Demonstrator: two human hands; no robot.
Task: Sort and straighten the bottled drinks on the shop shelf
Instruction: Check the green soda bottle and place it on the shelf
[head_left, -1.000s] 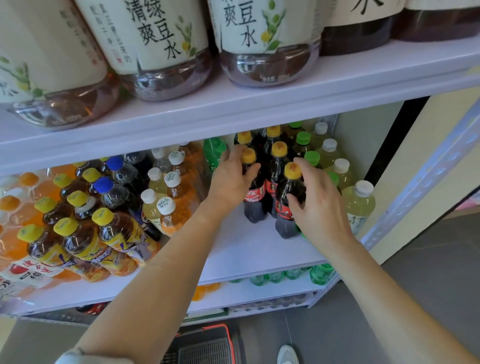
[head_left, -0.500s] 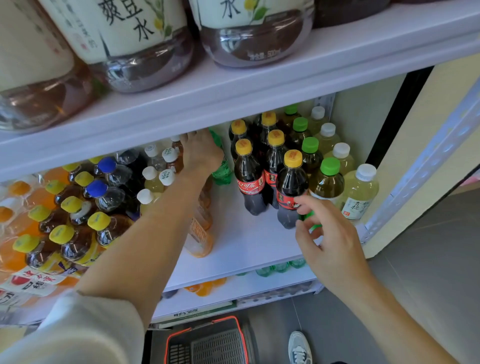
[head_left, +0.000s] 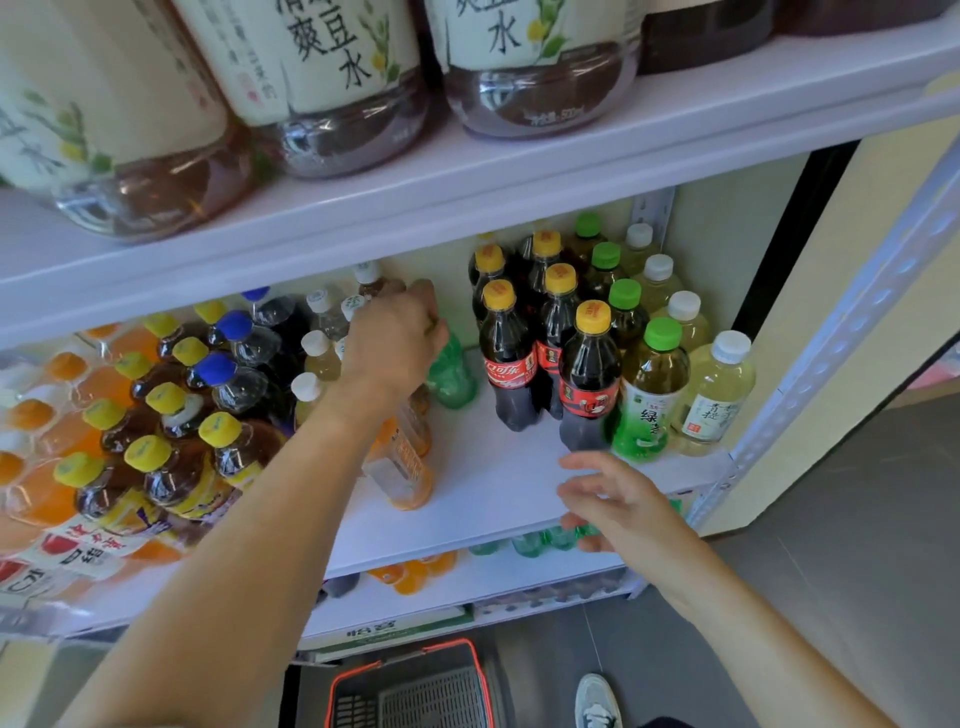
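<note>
White steel shelf (head_left: 493, 483) at mid-frame carries rows of bottled drinks as a person reaches in with both bare arms. The left hand (head_left: 395, 338), centre of frame, has its fingers curled down over the cap and neck of a green bottle (head_left: 452, 376), which stands upright in the gap between two blocks of stock. Just right of it stand cola bottles (head_left: 509, 364) with yellow caps, then green-capped tea bottles (head_left: 652, 395) and white-capped pale drinks (head_left: 719, 389) at the right end. An orange-labelled bottle (head_left: 402, 467) sits beneath the left forearm; yellow-capped tea bottles (head_left: 156, 467) crowd the left of frame. The right hand (head_left: 613, 499), lower right of centre, hovers over the shelf's front edge, fingers loosely spread and holding nothing. A red-rimmed basket (head_left: 415, 691) sits on the floor at the bottom edge.
</note>
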